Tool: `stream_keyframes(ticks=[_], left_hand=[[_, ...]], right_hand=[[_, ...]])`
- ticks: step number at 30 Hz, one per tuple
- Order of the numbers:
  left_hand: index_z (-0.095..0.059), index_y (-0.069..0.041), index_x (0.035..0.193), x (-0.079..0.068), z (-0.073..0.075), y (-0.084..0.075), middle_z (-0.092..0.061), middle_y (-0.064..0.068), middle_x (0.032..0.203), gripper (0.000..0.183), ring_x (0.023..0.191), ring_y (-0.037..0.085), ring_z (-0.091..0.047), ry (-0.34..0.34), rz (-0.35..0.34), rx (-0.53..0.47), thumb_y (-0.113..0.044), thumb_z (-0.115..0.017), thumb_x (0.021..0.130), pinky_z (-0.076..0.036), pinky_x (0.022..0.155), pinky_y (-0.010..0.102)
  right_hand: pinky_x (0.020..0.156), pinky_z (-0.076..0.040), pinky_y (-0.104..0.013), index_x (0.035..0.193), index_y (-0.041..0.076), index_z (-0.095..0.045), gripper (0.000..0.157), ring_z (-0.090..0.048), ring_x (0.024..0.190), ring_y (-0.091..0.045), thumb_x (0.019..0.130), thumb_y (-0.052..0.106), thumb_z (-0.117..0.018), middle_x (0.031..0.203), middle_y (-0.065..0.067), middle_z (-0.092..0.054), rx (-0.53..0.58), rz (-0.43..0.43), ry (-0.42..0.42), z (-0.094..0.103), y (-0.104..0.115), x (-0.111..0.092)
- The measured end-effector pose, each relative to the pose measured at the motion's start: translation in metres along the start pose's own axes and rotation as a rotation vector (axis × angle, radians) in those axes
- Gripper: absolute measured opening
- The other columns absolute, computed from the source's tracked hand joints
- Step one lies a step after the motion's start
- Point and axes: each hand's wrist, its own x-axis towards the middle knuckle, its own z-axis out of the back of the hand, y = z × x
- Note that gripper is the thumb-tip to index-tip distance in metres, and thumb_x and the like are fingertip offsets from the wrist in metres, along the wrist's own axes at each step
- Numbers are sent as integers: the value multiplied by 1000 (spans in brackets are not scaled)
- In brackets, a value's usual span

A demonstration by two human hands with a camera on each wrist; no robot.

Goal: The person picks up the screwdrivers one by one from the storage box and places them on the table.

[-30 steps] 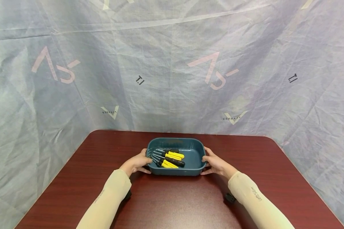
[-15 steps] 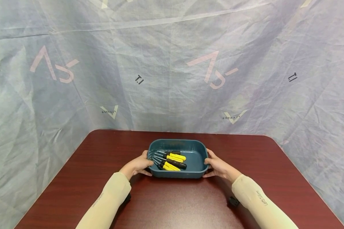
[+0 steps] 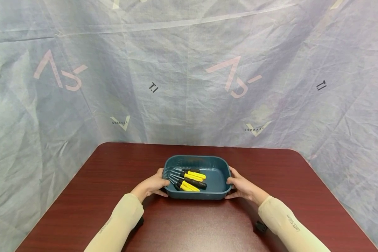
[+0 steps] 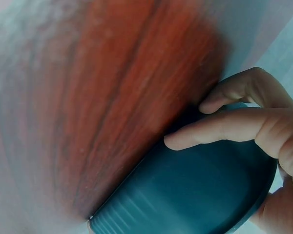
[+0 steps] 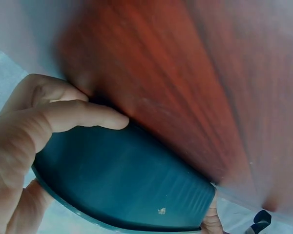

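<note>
Tray (image 3: 196, 196): dark blue, open side up, midway across the desk (image 3: 189, 227) in front of me; whether its base rests on the wood or just clears it, I cannot tell.
Left hand (image 3: 153, 183): grips one short end, thumb over the rim, fingers along the outer wall.
Right hand (image 3: 243, 186): grips the opposite end the same way, thumb over the rim, fingers spread outside.
Why two ends: I judge that a matched grip shares the weight and keeps the tray level.
Why thumbs over the rim: probably to pinch the wall and stop it slipping.
Screwdrivers (image 3: 195, 183): yellow and black handles, bunched toward my left, shafts pointing at the left end.
Why that matters: the load looks lopsided, so my left side likely bears more.
Sleeves (image 3: 117, 221): cream, reaching my wrists, leaving both hands bare.
</note>
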Motion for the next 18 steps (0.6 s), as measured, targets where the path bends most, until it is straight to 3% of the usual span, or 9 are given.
stream_keyframes(ticks=[5,10,18], left_hand=[[-8,-1,137,-3,-2,3,-26,28,132,70,97,32,-53,0,-8,-4,5,-47,79,-51,67,50],[-8,0,137,-5,-4,4,-26,28,132,71,93,30,-54,7,-23,-2,5,-48,78,-51,66,51],[-9,1,135,-13,-7,2,-24,28,131,69,93,30,-54,35,-48,20,7,-48,79,-51,67,52]], right_hand=[[73,-48,-57,146,20,-3,73,-56,87,-31,85,3,-40,125,-34,-29,2,-6,1,0,-2,-4],[73,-47,-58,146,20,-1,75,-53,95,-35,84,3,-41,132,-32,-20,16,-1,15,0,-3,-8],[73,-47,-58,146,18,0,75,-52,93,-35,85,4,-40,133,-31,-16,7,9,41,0,-4,-16]])
